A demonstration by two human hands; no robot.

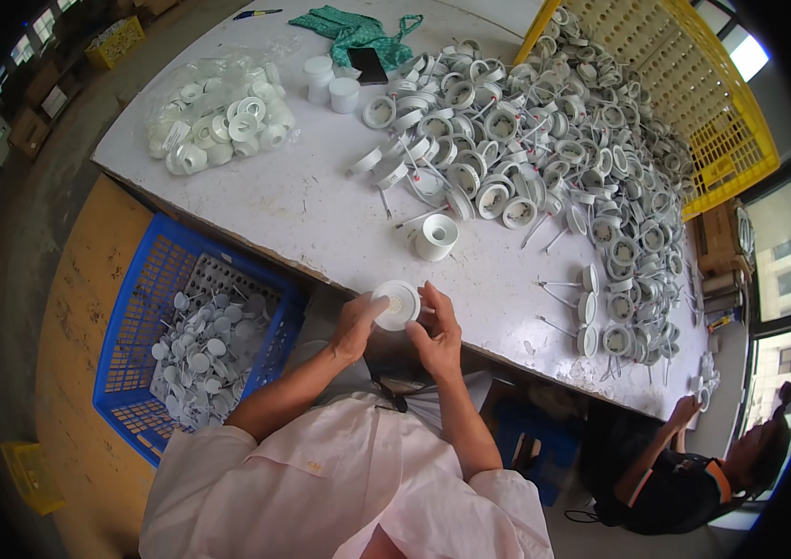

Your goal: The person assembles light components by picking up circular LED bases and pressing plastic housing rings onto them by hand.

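Near the table's front edge, my left hand point(355, 328) grips a white round plastic housing point(396, 317), its thumb lying over the rim. The housing's open face points up and shows a pale speckled inside. On the other side, my right hand point(437, 334) curves its fingers round the same piece, with the thumb against its lower right rim. Just beyond, a white ring-shaped housing with a central hole point(436, 238) sits alone on the table. Farther back spreads a large heap of white round lamp-like parts point(507, 140) with short wires.
A bag of white cups point(218, 126), white jars point(344, 95), a phone point(368, 65) and green cloth point(349, 33) lie on the table point(312, 205). A tipped yellow crate point(731, 112) stands behind the heap. Left is a blue basket point(135, 326) of white discs. A co-worker point(675, 475) sits right.
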